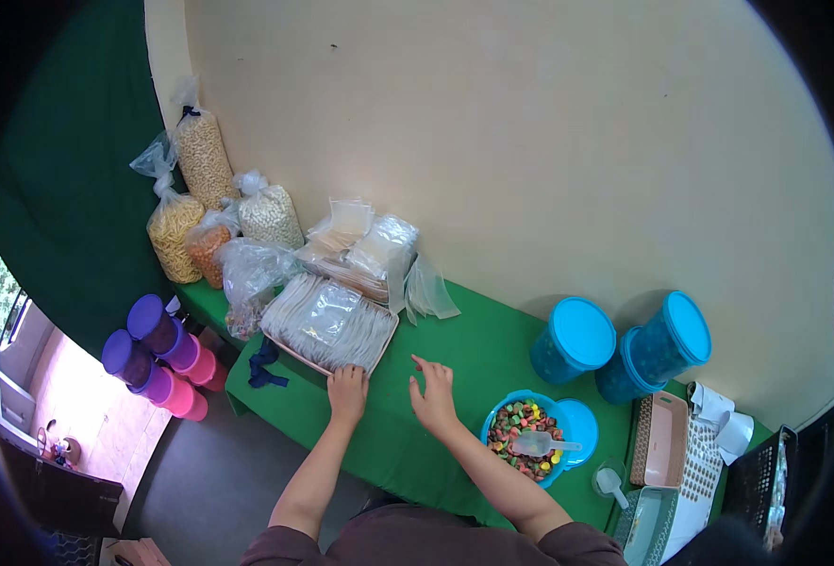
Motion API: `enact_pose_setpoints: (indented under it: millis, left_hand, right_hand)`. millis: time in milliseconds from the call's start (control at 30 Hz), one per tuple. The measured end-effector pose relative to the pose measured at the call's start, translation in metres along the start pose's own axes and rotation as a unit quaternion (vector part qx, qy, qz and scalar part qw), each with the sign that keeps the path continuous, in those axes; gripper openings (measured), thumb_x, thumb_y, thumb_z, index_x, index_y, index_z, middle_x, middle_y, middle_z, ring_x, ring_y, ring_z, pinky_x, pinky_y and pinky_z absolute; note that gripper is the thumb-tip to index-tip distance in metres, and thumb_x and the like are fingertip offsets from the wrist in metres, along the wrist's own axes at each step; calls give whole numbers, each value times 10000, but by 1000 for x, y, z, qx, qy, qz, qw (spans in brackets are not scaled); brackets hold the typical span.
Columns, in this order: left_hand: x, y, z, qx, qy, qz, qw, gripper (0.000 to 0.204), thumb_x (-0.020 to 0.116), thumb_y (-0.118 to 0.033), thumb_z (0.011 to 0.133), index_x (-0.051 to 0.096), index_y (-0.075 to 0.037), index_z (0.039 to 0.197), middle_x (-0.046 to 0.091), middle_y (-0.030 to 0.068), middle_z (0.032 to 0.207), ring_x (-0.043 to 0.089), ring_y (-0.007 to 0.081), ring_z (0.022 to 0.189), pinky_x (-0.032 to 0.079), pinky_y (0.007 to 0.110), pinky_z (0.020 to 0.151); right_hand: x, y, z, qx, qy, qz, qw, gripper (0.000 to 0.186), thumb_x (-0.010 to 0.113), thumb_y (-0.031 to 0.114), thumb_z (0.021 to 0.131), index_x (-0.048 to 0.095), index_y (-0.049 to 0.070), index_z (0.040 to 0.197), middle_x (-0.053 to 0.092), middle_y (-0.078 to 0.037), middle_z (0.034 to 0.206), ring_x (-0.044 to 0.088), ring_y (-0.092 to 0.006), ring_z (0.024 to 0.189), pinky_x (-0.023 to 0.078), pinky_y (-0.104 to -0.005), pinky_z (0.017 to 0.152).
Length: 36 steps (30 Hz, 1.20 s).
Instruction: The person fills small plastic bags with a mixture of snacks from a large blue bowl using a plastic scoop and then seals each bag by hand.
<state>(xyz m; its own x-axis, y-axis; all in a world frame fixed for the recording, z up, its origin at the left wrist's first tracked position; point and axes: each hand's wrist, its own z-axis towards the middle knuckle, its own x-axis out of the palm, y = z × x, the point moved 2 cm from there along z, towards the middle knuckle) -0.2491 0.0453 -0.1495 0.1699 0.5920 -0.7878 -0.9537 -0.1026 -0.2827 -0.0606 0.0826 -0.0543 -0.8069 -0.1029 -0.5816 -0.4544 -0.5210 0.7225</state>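
My left hand (pixel 347 394) is at the near rim of a shallow tray (pixel 294 353), its fingers curled over the edge near the right corner. Inside the tray, flat clear plastic packets (pixel 330 316) lie packed in rows, with a few loose ones on top. My right hand (pixel 433 392) hovers over the green tablecloth to the right of the tray, thumb and fingers apart, holding nothing. Farther right sits a blue tub (pixel 489 415) of colourful candy-like pieces (pixel 521 424), with a clear scoop (pixel 533 443) lying on them.
Behind the tray is a pile of clear plastic bags (pixel 379 247); knotted snack bags (pixel 205 160) stand at the far left. Blue lidded tubs (pixel 573 340) stand at the back right, near baskets (pixel 664 439) and a measuring cup (pixel 609 481). A dark ribbon (pixel 264 366) lies left.
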Motion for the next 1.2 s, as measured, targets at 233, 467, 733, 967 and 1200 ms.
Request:
enact_pose_setpoints:
  millis: [233, 467, 733, 967, 1200]
  left_hand:
    - [19, 19, 6, -30, 26, 67, 997, 115, 621, -155, 815, 616, -70, 892, 578, 68, 881, 561, 262, 886, 413, 416, 824]
    - [-8, -2, 20, -9, -36, -3, 999, 144, 636, -124, 829, 720, -53, 922, 683, 102, 1067, 612, 285, 908, 454, 418, 832]
    - [-47, 5, 35, -240, -54, -305, 920, 88, 603, -35, 904, 646, 26, 950, 681, 161, 1050, 675, 315, 865, 528, 354, 763]
    - [-133, -52, 55, -202, -169, -555, 789, 132, 581, -1, 947, 511, 14, 1058, 670, 164, 1019, 699, 224, 877, 563, 295, 774]
    - [-178, -146, 42, -267, -63, -705, 654, 199, 638, 24, 904, 505, 3, 1052, 653, 155, 1015, 693, 220, 921, 571, 266, 805]
  right_hand:
    - [3, 2, 2, 17, -10, -3, 1000, 398, 581, 54, 865, 562, 64, 1263, 582, -146, 1112, 458, -339, 1101, 374, -430, 994]
    - [-4, -7, -4, 24, -19, -23, 999, 374, 581, 72, 867, 573, 62, 1242, 585, -157, 1111, 471, -349, 1114, 386, -435, 993]
    - [-1, -6, -9, 10, 35, -16, 999, 386, 576, 79, 878, 554, 52, 1263, 580, -171, 1115, 504, -347, 1095, 407, -432, 980]
    - [-41, 48, 2, -26, 20, 151, 988, 470, 654, 120, 877, 500, 51, 1316, 551, -176, 1127, 528, -347, 1062, 450, -411, 922]
    - [-97, 106, -31, -192, -26, 42, 980, 604, 782, 140, 776, 506, 57, 1306, 543, -176, 1159, 549, -337, 1088, 476, -411, 917]
